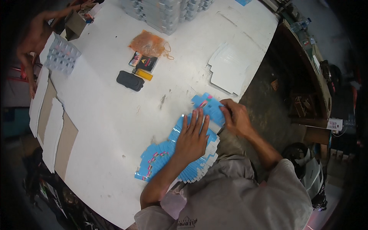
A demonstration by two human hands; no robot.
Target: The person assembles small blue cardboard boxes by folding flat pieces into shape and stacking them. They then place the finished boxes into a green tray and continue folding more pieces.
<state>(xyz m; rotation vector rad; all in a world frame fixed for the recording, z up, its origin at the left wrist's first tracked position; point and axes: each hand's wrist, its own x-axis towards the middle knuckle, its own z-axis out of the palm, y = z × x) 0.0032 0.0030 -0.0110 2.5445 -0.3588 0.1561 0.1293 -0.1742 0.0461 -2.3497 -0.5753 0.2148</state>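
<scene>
A fanned row of flat blue carton blanks (pixel 161 157) lies along the near edge of the white table (pixel 107 115). My left hand (pixel 193 136) presses flat on top of the row, fingers spread. My right hand (pixel 235 117) grips the far end of one blue carton blank (pixel 209 105) at the top of the row, by the table's right edge.
A black case (pixel 130 80), a yellow lighter (pixel 142 74), a dark small pack (pixel 147 63) and an orange plastic bag (pixel 148 44) lie mid-table. White flat blanks (pixel 228 69) sit at right, stacked grey boxes (pixel 165 11) at the back. Another person's arm (pixel 36 34) reaches in at far left.
</scene>
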